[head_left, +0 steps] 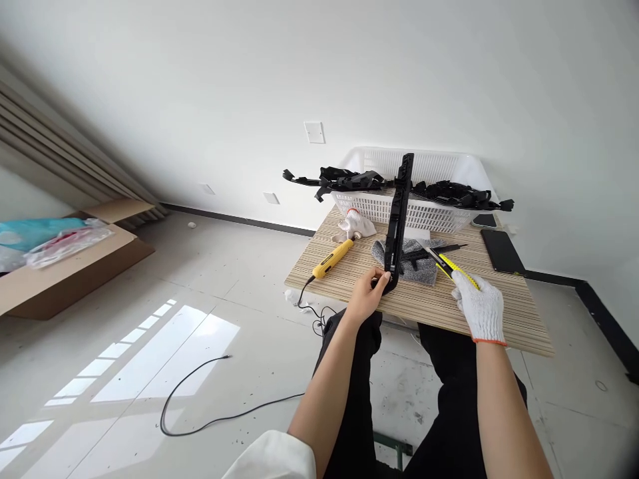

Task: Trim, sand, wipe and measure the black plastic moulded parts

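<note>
My bare left hand [368, 293] grips the lower end of a long black plastic part [398, 216], which stands roughly upright above the table's near edge. In a white knitted glove with an orange cuff, my right hand [479, 306] is closed around a yellow and black utility knife [452, 266]. Its blade points up and left, toward the black part but apart from it. Behind the part lies a grey cloth [424, 271] with a thin black tool on it. To the left rests a yellow corded hand tool [333, 258], close to a crumpled white glove [357, 225].
A white plastic basket [379, 207] heaped with black plastic parts [454, 194] stands at the back of the wooden table [514, 319]. Some parts overhang its sides. At right lies a black phone-like slab [503, 251]. A cable [219, 420] runs across the floor; a cardboard box [74, 279] stands left.
</note>
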Tool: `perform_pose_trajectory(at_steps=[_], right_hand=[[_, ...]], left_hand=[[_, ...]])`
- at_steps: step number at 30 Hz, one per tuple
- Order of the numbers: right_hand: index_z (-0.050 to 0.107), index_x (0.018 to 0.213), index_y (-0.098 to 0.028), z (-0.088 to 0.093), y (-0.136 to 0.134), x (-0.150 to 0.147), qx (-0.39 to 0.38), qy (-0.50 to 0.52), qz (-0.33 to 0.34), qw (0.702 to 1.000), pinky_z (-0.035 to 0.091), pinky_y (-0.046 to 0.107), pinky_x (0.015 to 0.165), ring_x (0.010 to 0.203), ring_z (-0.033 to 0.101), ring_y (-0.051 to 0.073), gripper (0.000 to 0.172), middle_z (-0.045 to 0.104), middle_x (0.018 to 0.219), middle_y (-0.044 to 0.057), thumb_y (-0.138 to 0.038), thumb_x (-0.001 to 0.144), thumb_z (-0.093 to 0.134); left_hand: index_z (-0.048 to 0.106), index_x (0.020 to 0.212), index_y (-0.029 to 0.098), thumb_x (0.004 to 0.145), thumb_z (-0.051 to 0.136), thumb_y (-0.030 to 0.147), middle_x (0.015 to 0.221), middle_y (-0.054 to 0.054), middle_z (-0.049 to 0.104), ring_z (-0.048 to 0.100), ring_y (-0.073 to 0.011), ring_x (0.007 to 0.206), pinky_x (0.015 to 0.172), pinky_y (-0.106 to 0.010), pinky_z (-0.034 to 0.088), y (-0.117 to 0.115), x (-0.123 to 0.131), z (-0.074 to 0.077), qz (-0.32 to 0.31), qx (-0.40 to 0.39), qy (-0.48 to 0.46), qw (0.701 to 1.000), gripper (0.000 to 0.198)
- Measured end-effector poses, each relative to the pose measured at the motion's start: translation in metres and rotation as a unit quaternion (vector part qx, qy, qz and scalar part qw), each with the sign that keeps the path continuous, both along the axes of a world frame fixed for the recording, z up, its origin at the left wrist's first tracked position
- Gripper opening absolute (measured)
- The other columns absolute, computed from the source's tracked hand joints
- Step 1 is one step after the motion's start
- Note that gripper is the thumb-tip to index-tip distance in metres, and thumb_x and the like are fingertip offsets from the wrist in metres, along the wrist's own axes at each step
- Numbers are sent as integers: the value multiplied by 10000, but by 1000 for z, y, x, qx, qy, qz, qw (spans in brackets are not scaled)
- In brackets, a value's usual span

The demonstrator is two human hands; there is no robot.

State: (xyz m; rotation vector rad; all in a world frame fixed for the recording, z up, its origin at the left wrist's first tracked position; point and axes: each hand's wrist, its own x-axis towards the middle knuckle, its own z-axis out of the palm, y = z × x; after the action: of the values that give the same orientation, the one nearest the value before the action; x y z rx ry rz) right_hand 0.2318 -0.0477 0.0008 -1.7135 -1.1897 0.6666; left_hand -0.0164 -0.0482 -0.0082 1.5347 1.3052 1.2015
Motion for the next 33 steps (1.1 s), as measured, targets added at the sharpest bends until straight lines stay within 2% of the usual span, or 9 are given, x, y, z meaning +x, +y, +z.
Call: perform_pose_trajectory(at_steps=[3, 6, 11, 17, 27, 31, 33], right_hand=[[714, 932, -151, 3, -7, -6, -7, 115, -20, 993, 365, 246, 383, 426, 491, 124, 478, 593, 538, 6, -589, 745, 681], [692, 878, -155, 3, -13, -8, -9, 156, -10, 988, 310, 234, 358, 406, 431, 105, 438, 538, 513, -17, -566, 729, 717], [662, 761, -161, -2, -23, -7, -10, 151, 12, 988, 294, 224, 369, 418, 401, 91, 390, 503, 500, -22, -547, 750, 715], [725, 886, -154, -1, -31, -8, -15, 155, 24, 988, 318, 223, 397, 464, 417, 104, 390, 505, 510, -24, -518, 747, 732], [704, 832, -163, -6, -31, -5, -3, 173, 21, 985, 313, 228, 400, 461, 426, 108, 345, 507, 511, -24, -492, 733, 733], [717, 838, -153, -6, -31, -4, -10, 174, 55, 983, 319, 234, 406, 466, 428, 111, 352, 499, 504, -21, -488, 732, 732], [719, 829, -152, -6, -31, -4, -7, 162, 41, 986, 323, 238, 405, 471, 439, 117, 361, 507, 511, -15, -498, 728, 732]], left_hand=[[582, 786, 196, 941, 511, 521, 815, -30, 665, 613, -180, 815, 751, -293, 438, 1, 4, 0, 27, 6, 0, 1000, 367], [587, 773, 202, 887, 593, 540, 809, -24, 668, 624, -185, 828, 765, -295, 444, -1, 5, 1, 28, 6, 7, 1000, 358], [612, 872, 211, 827, 700, 469, 894, -28, 686, 629, -194, 912, 825, -301, 456, -6, 2, 2, 10, 16, 27, 999, 277], [622, 903, 211, 884, 622, 472, 940, -43, 688, 626, -208, 942, 841, -324, 460, -9, -1, 5, 3, 12, 15, 1000, 261], [611, 939, 205, 941, 553, 455, 960, -38, 690, 635, -191, 949, 866, -299, 458, -12, -3, 2, -7, 20, 12, 1000, 256], [608, 945, 199, 963, 518, 440, 980, -43, 684, 628, -189, 975, 892, -299, 447, -12, -4, 2, -17, 26, 12, 999, 258], [608, 942, 198, 969, 507, 434, 976, -43, 679, 625, -188, 977, 899, -301, 443, -12, -4, 2, -21, 23, 10, 999, 258]])
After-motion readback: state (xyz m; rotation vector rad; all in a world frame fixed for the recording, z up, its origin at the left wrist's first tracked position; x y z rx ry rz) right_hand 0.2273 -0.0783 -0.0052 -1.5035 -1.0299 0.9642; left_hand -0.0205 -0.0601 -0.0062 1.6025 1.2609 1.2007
